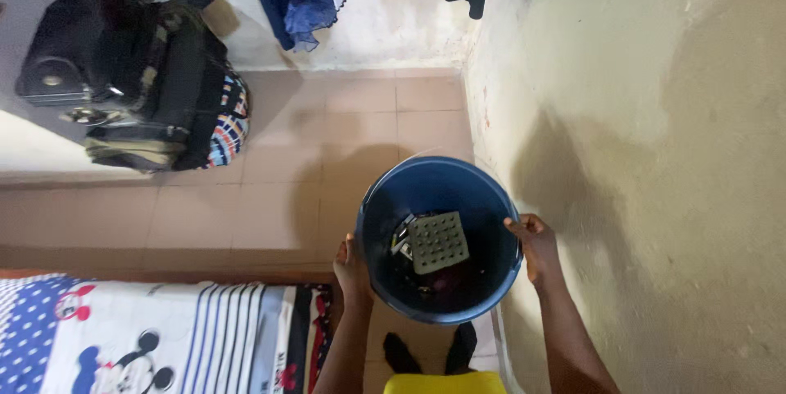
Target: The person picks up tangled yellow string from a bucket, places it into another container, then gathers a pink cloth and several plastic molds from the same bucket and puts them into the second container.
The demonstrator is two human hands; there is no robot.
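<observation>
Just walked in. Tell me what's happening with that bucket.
A person holds a blue bucket up over the tiled floor beside the wall, left hand and right hand gripping opposite sides of its rim. Inside lies a grey square pad with rows of holes on darker items. A patterned bedsheet lies at lower left.
</observation>
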